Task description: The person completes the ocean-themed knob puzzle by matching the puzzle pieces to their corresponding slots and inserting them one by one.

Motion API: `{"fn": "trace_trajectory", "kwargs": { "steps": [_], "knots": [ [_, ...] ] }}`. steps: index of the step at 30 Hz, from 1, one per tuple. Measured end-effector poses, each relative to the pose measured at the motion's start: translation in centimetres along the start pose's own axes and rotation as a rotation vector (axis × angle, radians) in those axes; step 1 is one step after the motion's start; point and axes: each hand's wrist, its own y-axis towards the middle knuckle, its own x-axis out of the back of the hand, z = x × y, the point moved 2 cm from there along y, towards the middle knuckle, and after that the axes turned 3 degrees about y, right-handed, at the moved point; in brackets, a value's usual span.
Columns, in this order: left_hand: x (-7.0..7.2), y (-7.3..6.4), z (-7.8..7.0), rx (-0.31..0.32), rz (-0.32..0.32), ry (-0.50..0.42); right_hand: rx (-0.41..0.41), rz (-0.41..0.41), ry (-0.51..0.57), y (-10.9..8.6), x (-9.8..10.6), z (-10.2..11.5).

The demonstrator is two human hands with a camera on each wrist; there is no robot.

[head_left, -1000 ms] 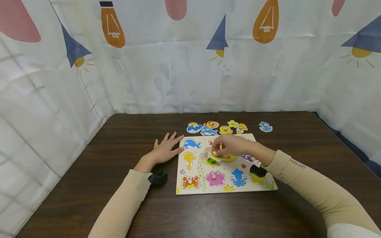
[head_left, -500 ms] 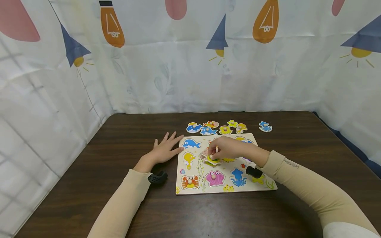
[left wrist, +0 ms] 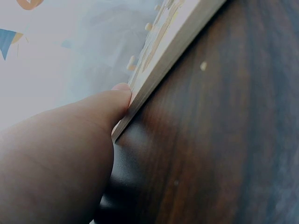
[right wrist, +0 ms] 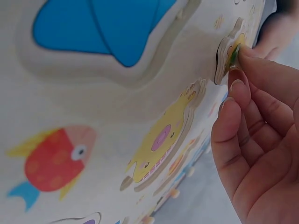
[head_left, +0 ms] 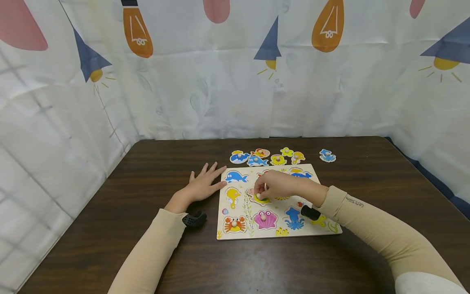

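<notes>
A wooden sea-animal puzzle board [head_left: 240, 206] lies flat on the dark table. My right hand [head_left: 277, 183] pinches the small knob of a green-and-yellow turtle puzzle piece [head_left: 261, 199] at the board's middle left. In the right wrist view the turtle piece [right wrist: 228, 56] sits right at the board's surface, its thick edge standing proud; the thumb and index finger grip it and the other fingers curl loosely. My left hand [head_left: 200, 188] rests with spread fingers beside the board's left edge. Its thumb [left wrist: 122, 95] touches that edge in the left wrist view.
Behind the board lie several loose knobbed pieces, among them a blue whale [head_left: 258, 161] and a yellow star [head_left: 287, 152]. A blue piece [head_left: 327, 156] lies apart to the right. A crab [head_left: 235, 224] and a pink shell [head_left: 265, 220] with knobs sit in the board.
My right hand has moved left and slightly down with the turtle piece, bringing it over the matching turtle picture on the board. The left hand has stayed still.
</notes>
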Motion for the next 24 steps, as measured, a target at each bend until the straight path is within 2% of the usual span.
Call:
{"fn": "trace_trajectory", "kwargs": {
  "steps": [24],
  "knots": [
    [-0.01,0.14,0.08,0.0,-0.002,0.001,-0.023,0.01,-0.008,0.23,-0.07,0.42]
  ]
}}
